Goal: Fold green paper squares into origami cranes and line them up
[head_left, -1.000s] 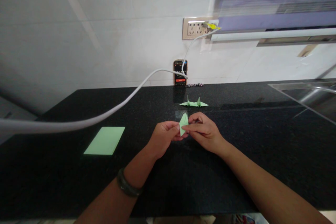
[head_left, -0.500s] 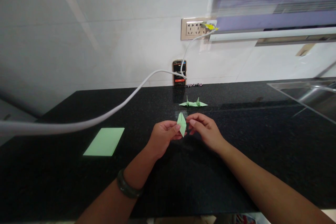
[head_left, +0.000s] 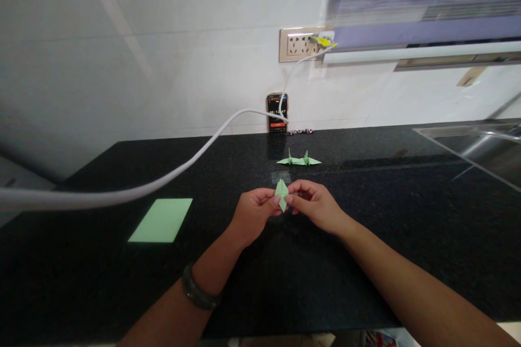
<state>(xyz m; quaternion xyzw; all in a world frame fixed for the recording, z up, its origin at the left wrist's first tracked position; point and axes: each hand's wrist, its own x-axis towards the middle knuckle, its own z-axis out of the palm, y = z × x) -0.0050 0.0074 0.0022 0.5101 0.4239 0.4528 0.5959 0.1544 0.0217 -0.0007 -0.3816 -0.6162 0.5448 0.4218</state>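
Note:
A small folded piece of green paper (head_left: 281,193) is held upright just above the black counter (head_left: 366,217). My left hand (head_left: 254,212) pinches its left side with thumb and fingers. My right hand (head_left: 316,205) pinches its right side, fingertips meeting the left hand's. Behind them, a finished green paper crane (head_left: 299,160) stands on the counter. A dark band sits on my left wrist.
A stack of flat green paper sheets (head_left: 161,220) lies at the left. A white cable (head_left: 163,176) runs from a wall socket (head_left: 299,44) across the counter's left side. A phone (head_left: 277,112) leans on the wall. A metal sink (head_left: 480,146) is at the right.
My right hand let go of the paper half a second ago, then came back and pinched it again. The folded piece now looks shorter and wider at its middle.

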